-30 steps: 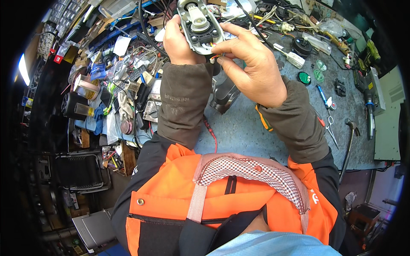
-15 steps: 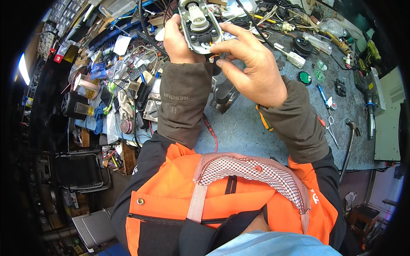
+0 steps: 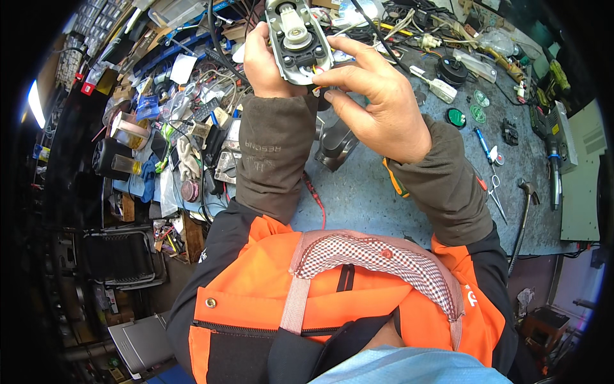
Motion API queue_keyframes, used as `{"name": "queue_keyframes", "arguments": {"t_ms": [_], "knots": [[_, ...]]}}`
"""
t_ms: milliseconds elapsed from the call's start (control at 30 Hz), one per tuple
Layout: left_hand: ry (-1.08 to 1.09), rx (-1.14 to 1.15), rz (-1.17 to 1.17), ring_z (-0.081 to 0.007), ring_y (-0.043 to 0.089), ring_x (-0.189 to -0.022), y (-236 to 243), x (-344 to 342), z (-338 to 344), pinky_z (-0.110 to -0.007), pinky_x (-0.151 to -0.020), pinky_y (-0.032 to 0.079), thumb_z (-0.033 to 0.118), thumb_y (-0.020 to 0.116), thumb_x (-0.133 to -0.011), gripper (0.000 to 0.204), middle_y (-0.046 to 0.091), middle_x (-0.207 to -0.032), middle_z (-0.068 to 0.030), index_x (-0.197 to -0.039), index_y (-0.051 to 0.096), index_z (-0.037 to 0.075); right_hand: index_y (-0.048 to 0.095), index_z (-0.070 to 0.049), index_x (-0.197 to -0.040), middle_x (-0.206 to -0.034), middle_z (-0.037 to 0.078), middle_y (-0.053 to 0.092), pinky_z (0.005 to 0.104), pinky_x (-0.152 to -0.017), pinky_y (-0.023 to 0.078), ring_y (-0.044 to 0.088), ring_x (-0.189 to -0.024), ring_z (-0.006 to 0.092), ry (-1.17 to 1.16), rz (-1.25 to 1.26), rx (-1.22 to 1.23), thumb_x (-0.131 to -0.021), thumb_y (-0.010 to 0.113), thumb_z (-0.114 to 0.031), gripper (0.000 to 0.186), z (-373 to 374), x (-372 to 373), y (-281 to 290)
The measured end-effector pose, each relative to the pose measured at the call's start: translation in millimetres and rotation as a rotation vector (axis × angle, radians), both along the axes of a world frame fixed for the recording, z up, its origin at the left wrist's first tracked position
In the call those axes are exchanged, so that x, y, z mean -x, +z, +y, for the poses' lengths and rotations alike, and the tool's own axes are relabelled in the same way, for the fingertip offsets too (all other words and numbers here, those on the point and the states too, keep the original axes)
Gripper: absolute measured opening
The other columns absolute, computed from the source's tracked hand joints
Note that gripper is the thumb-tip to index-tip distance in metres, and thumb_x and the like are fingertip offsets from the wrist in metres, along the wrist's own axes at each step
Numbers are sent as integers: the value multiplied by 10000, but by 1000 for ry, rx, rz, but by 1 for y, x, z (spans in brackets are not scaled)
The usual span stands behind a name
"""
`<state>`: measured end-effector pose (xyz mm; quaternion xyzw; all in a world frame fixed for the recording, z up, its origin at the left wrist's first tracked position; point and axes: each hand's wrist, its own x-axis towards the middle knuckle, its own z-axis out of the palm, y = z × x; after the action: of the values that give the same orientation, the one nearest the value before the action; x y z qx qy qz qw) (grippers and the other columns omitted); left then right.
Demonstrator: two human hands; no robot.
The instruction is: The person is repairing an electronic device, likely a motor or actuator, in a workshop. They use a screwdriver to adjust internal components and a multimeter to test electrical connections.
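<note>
My left hand (image 3: 261, 61) grips a silver metal housing (image 3: 275, 48) at the top of the head view; inside it sit a white pulley part (image 3: 295, 32) and a black mount. My right hand (image 3: 377, 109) is at the housing's lower right, index finger and thumb closed around small red and yellow wires (image 3: 316, 72) at its lower edge; the exact contact is partly hidden. Below the hands a dark grey jointed body (image 3: 334, 150) stands over the blue worktop (image 3: 358, 211), partly hidden by my hands and sleeve.
Piled cables, tools and parts (image 3: 179, 109) cover the left and back. At right lie a white-handled tool (image 3: 441, 89), a black round part (image 3: 452, 69), scissors (image 3: 495, 185), a hammer (image 3: 527, 189) and a cordless drill (image 3: 545, 125). A red cable (image 3: 316, 198) crosses the worktop.
The housing has shifted very slightly down. My right index finger has edged a little lower at the wires. Both forearms stay almost in place.
</note>
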<state>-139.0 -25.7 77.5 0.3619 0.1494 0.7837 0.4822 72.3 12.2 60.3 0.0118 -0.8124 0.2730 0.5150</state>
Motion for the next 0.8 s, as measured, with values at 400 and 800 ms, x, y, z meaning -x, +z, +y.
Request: {"name": "queue_keyframes", "arguments": {"t_ms": [400,800], "knots": [[823,49,619,-323,799,-1015,-10,10,9,-455,-898,674,364,302,-1156,571,795,-1161,-205,-1326,668,-39,821,-47,-1166,-1495,230,640,374,-951,601,774,-1083,289,-15,-51,4,-868,787,72,322,-4,-1,6],[731,10,370,-297,806,-991,-11,20,11,-427,-874,671,405,351,-1153,553,802,-1140,-194,-1337,667,-10,824,-36,-1137,-1479,256,645,363,-927,606,787,-1027,271,-33,-61,2,-870,805,56,283,-8,0,9]]}}
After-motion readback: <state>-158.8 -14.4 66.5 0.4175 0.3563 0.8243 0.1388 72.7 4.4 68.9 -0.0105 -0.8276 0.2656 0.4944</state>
